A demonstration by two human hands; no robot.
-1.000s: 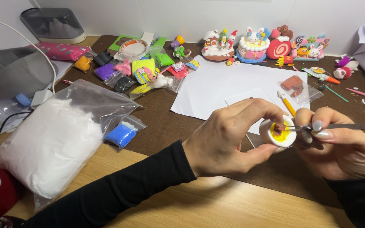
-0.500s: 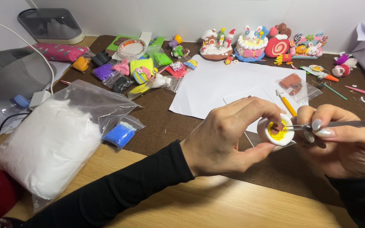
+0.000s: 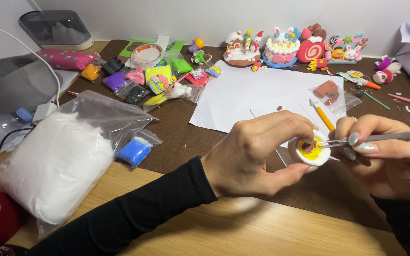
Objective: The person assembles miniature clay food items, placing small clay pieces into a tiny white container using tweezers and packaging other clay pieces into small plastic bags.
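clay disc [image 3: 310, 150], white with a coiled yellow centre, was held above the brown mat [image 3: 243, 156], just in front of the sheet of white paper [image 3: 257, 95]. the left hand [image 3: 257, 154] pinched its rim, thumb beneath and fingers curled over the top edge. the right hand [image 3: 390, 159] was closed on metal tweezers [image 3: 366, 139], whose tips were drawn narrow and touched a small dark red bit on the yellow coil. the piece looked light and soft, so it would probably dent under pressure; the plain white rim seemed the safest place to hold it, clear of the yellow surface. a large bag of white clay [image 3: 55, 159] lay well apart at the left, with a blue packet [image 3: 134, 150] just beside it; finished clay figures [image 3: 285, 47] stood by the wall.
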